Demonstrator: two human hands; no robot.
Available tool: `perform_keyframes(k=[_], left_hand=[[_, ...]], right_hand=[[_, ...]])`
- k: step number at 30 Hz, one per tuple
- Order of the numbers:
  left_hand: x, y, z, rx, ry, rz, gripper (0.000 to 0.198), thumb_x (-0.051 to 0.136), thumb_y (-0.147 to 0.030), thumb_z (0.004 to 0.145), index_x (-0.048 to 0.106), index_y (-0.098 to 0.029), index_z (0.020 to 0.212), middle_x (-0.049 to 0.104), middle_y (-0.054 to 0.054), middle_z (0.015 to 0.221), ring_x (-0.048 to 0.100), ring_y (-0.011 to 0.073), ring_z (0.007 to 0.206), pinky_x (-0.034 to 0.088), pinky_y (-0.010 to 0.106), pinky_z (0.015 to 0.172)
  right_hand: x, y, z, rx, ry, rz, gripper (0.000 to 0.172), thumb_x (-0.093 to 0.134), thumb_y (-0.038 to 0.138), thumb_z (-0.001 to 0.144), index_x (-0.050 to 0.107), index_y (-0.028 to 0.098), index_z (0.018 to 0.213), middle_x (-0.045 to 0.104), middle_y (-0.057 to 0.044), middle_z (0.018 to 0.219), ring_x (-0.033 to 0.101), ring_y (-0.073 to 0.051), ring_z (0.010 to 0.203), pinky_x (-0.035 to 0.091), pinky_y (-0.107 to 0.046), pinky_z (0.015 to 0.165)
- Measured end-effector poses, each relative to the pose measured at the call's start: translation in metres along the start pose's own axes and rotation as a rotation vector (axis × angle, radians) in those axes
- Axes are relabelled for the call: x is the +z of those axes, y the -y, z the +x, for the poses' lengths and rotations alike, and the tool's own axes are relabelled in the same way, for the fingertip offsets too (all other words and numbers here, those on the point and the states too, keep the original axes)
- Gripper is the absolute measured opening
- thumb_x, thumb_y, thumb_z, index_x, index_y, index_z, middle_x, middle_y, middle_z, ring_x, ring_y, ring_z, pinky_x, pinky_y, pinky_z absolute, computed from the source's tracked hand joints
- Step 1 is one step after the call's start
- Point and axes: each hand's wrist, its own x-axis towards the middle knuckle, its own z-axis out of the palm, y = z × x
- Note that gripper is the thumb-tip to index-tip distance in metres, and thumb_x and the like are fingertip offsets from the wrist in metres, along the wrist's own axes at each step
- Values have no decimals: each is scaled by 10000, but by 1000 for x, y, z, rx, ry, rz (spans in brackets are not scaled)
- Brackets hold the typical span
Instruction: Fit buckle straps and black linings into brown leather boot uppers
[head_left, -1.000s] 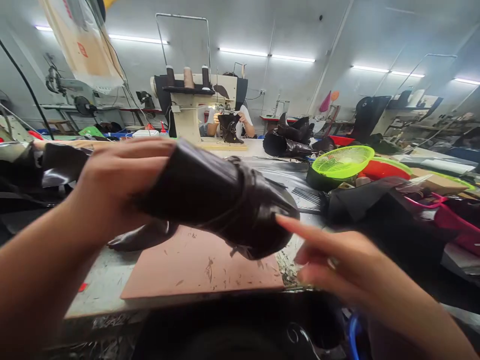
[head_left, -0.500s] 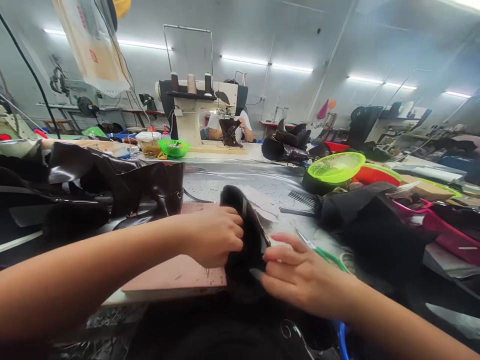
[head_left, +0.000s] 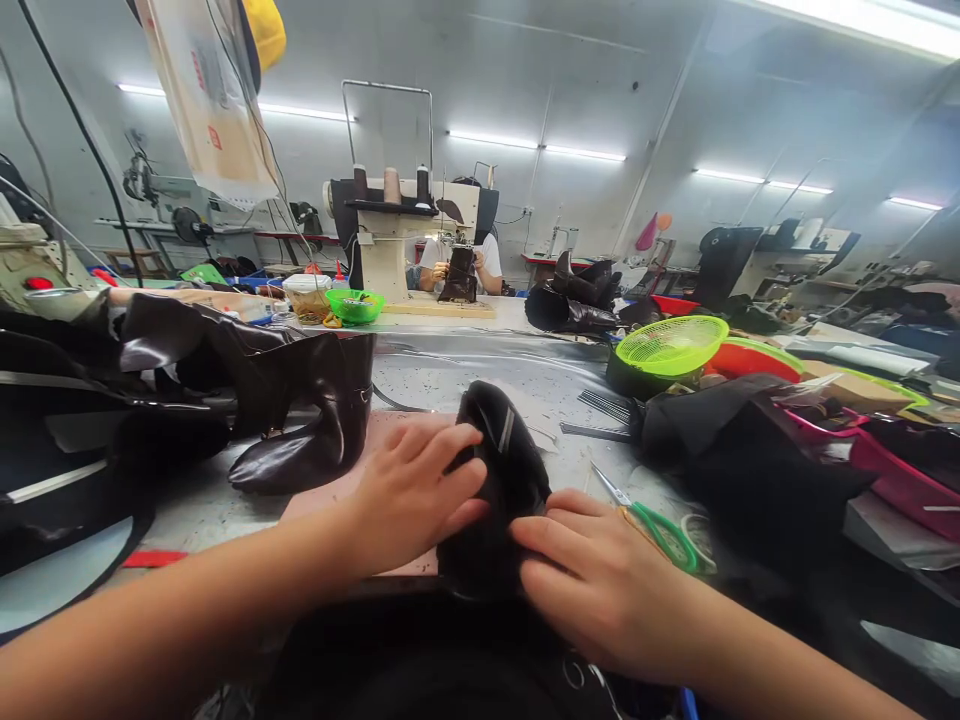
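Note:
A dark leather boot upper stands on end in front of me, with a pale strip on its inner face. At its left edge my left hand holds it, the fingers bent and the tips against the leather. My right hand grips the opposite edge lower down, fingers closed, some tips hidden by the leather. Beneath the upper and to its left lies a pinkish board. Green-handled scissors rest just beyond my right hand.
Glossy dark boot uppers pile up on the left. Black material and a pink basket crowd the right, below a lime-green sieve. Across the bench, a person works at a sewing machine. A green bowl stands near it.
My left hand has loosened from a tight fist to more spread fingers on the upper. My right hand has closed further round its edge. The view has shifted slightly.

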Motion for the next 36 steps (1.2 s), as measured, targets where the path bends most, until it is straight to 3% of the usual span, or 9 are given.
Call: perform_keyframes(k=[2,5,9,17,21,23,27,29,36], left_hand=[[3,-2,-1,-267,63,-138,188,638,-292,713,577,-187,857,619,69,923,559,228,852,431,349,736],[9,-3,4,-619,205,-598,293,687,-235,618,552,-182,873,604,3,777,546,149,626,441,271,568],[10,-3,9,-752,146,-1155,139,643,-208,614,550,-163,706,620,9,773,584,145,682,482,271,642],[-12,-6,15,-773,150,-1308,114,674,-214,646,586,-159,694,651,52,988,605,146,778,479,275,717],[-18,-5,16,-751,200,-1329,115,620,-266,726,583,-173,782,642,1,719,600,135,680,473,263,670],[-18,-4,13,-701,209,-1281,125,569,-295,777,596,-192,842,650,6,771,600,147,760,466,269,722],[-16,0,7,-501,222,-1141,459,697,-362,662,585,-222,1085,636,54,1029,578,213,939,453,315,839],[-13,-1,7,-459,160,-1029,536,770,-335,567,609,-198,1060,651,69,979,590,229,903,466,321,821],[-6,-12,19,-564,-9,-923,140,635,-229,674,663,-156,790,639,7,678,557,136,627,453,232,586]], right_hand=[[0,1,0,29,8,22,267,341,54,777,478,183,589,522,-11,642,385,-117,534,394,-293,688],[-1,2,-2,89,26,41,244,354,71,793,487,194,630,524,1,682,425,-111,570,344,-354,909],[-4,-1,-5,166,31,-1,191,410,153,834,513,208,683,538,-17,775,499,-134,683,283,-402,975],[-21,-15,3,335,17,-16,128,508,242,840,522,195,722,533,24,649,504,-127,621,315,-358,861],[-25,-20,9,352,53,39,120,519,234,827,506,197,714,549,21,668,512,-124,631,310,-358,858],[-26,-22,10,377,50,49,143,506,226,828,481,193,692,541,21,648,504,-128,625,307,-373,861],[-26,-26,11,419,51,75,149,506,218,828,446,192,694,533,32,640,481,-120,604,299,-390,867],[-25,-27,11,421,42,93,145,500,215,835,427,196,711,533,35,663,475,-117,609,297,-390,869],[-16,-28,11,479,13,46,154,454,237,870,392,207,733,522,36,680,489,-131,633,266,-432,916]])
